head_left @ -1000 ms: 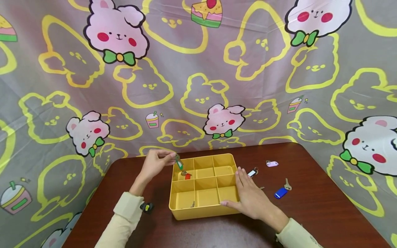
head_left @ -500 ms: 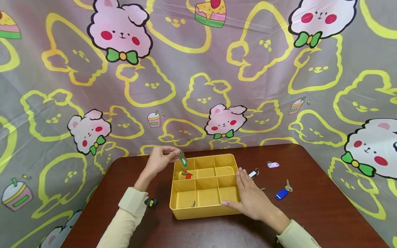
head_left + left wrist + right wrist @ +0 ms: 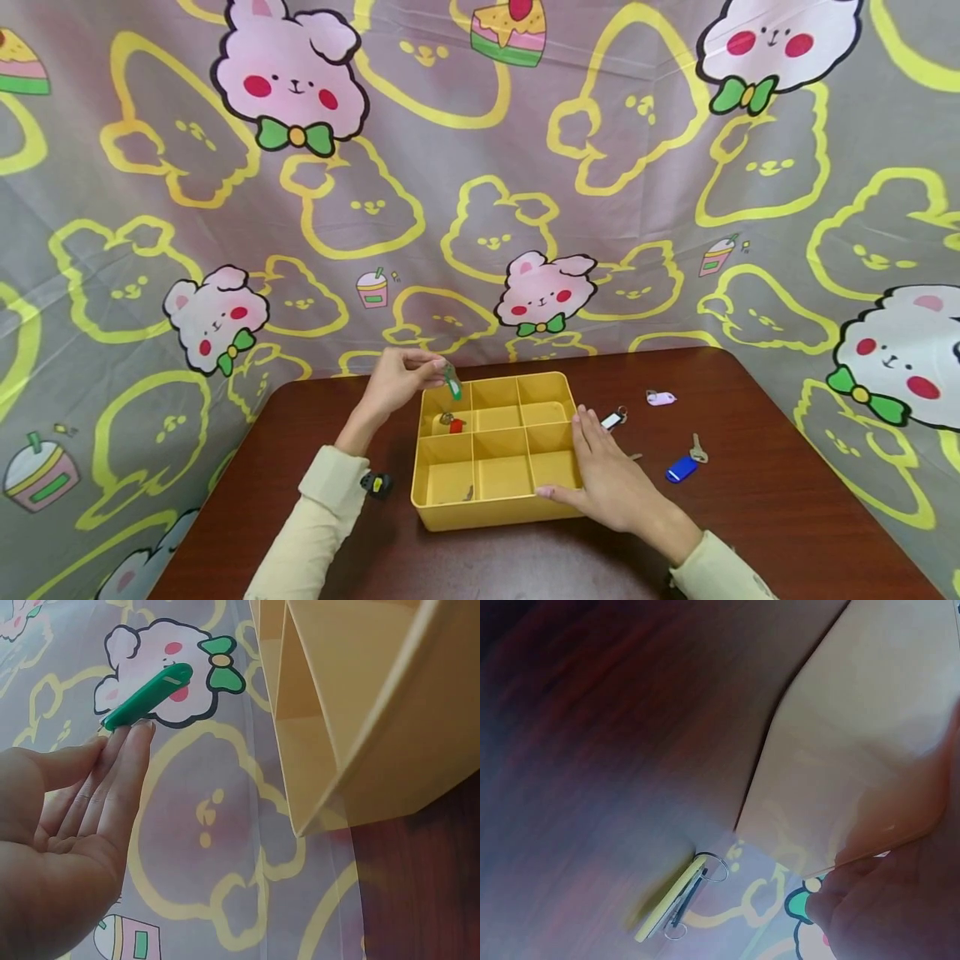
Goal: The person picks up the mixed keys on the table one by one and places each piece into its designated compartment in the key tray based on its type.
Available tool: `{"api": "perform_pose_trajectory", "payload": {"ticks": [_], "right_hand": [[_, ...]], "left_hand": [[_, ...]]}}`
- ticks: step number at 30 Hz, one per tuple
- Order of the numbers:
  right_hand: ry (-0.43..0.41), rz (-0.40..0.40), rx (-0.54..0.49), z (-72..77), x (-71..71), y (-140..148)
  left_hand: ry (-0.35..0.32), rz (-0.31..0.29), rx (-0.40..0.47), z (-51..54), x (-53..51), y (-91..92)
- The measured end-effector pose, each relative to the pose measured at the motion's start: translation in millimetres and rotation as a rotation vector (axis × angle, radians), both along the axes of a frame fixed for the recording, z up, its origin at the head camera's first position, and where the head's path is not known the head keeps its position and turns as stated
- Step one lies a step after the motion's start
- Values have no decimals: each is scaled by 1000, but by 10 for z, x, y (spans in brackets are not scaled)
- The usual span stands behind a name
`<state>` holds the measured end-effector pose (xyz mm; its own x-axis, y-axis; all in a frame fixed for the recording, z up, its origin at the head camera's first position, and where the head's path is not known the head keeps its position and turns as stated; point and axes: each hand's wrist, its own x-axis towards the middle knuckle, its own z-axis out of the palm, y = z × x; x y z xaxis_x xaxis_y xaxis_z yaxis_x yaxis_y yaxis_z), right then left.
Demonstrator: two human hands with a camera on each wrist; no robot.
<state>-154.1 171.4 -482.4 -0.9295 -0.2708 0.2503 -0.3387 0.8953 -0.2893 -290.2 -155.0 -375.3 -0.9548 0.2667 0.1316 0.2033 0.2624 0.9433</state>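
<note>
In the head view my left hand [image 3: 396,383] pinches a key with a green tag [image 3: 453,388] between thumb and fingertips. The tag hangs above the back left compartment of a yellow divided box [image 3: 495,513]; the left wrist view shows the green tag [image 3: 146,697] at the fingertips. Inside that compartment lies a key with a red tag [image 3: 457,426]. A small key [image 3: 469,493] lies in the front left compartment. My right hand [image 3: 611,487] rests against the box's right side, fingers straight and thumb on the front rim.
Right of the box, on the brown table [image 3: 787,492], lie keys with a blue tag [image 3: 682,469], a pink tag [image 3: 662,399] and a black-and-white tag [image 3: 612,419]. A yellow tag [image 3: 667,900] shows in the right wrist view. Patterned cloth [image 3: 420,183] hangs behind.
My left hand has moved a little right and up with the green-tagged key, from the box's left rim to over the compartment. My right hand keeps its place on the box.
</note>
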Motion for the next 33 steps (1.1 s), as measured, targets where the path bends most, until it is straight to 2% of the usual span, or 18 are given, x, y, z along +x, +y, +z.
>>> {"api": "perform_pose_trajectory", "payload": {"ticks": [15,26,33], "right_hand": [[-7,-2,0,1,-5,-1],[-25,1,-7,16,-9,10],[-33,-3,-12,1,2,-3]], "left_hand": [[-41,-26,7,79,-64,164],[-55,-83,-38,116,-101,337],[-102,-125,-43,117,-180,400]]}}
